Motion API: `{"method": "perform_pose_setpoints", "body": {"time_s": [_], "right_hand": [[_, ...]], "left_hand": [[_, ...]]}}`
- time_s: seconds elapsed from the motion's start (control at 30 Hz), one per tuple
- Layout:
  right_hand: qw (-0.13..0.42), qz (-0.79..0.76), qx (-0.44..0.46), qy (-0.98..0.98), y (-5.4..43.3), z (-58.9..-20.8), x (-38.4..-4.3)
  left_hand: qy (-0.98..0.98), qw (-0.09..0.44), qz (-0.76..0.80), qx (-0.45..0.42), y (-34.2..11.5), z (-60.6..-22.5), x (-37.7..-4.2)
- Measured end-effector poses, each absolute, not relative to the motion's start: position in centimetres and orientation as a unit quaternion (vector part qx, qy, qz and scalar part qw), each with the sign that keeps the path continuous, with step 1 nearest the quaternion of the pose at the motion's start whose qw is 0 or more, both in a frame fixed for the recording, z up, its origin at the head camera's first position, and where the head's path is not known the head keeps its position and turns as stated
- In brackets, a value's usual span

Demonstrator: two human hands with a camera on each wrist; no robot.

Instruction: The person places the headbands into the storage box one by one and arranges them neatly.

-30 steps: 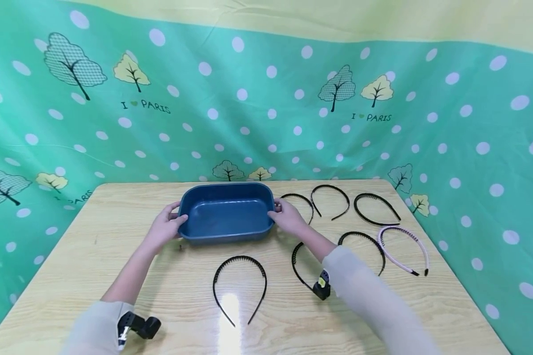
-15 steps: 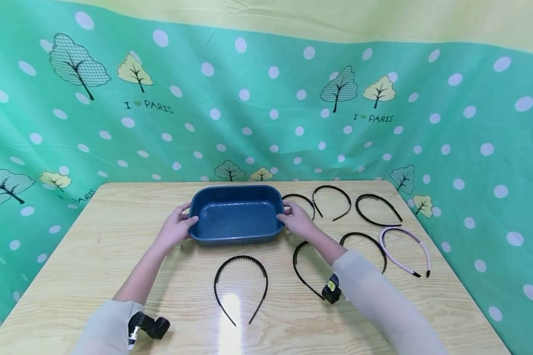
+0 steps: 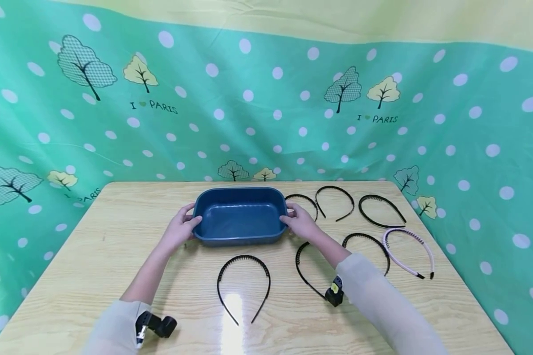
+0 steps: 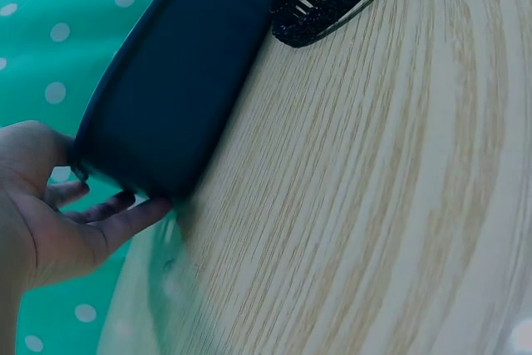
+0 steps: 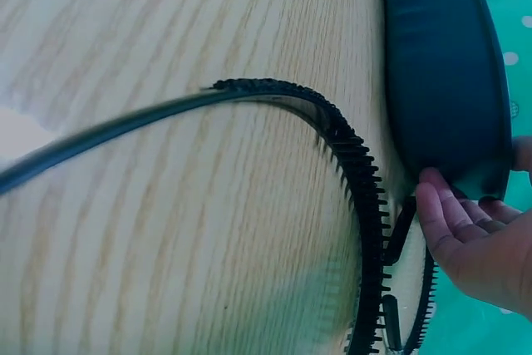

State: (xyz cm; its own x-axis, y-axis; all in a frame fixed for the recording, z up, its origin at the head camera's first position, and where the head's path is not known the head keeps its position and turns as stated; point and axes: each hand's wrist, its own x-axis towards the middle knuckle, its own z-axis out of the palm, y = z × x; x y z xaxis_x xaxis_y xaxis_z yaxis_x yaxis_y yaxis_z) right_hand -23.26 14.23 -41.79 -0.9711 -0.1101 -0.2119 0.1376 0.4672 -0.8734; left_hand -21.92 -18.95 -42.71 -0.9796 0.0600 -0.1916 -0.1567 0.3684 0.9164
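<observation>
A dark blue rectangular plastic basin (image 3: 242, 219) with nothing inside is at the back middle of the table. My left hand (image 3: 182, 229) grips its left end, thumb over the rim and fingers underneath in the left wrist view. At the opposite end, my right hand (image 3: 301, 222) holds the rim the same way, its fingers (image 5: 453, 222) against the outer wall. Whether the basin's base touches the wood is unclear. In front of it lies a black toothed headband (image 3: 244, 257). Another black headband (image 3: 299, 268) passes partly under my right forearm.
Several more headbands lie on the right: black ones (image 3: 335, 187), (image 3: 375, 197) at the back, a black one (image 3: 366, 235) nearer, and a pale pink one (image 3: 419, 241). The wooden table (image 3: 115, 236) ends against a green dotted cloth (image 3: 266, 118).
Both hands have shifted the basin to the right and slightly nearer me. My grip looks the same, and the headbands stay in place while the head view turns a little left.
</observation>
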Motion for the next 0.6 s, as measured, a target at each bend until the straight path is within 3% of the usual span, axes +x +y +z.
{"method": "perform_pose_setpoints", "body": {"time_s": [0.6], "right_hand": [[0.130, -0.538, 0.007, 0.833, 14.46, -42.18, -23.43]], "left_hand": [[0.817, 0.104, 0.567, -0.034, -19.12, -42.94, -21.84]]}}
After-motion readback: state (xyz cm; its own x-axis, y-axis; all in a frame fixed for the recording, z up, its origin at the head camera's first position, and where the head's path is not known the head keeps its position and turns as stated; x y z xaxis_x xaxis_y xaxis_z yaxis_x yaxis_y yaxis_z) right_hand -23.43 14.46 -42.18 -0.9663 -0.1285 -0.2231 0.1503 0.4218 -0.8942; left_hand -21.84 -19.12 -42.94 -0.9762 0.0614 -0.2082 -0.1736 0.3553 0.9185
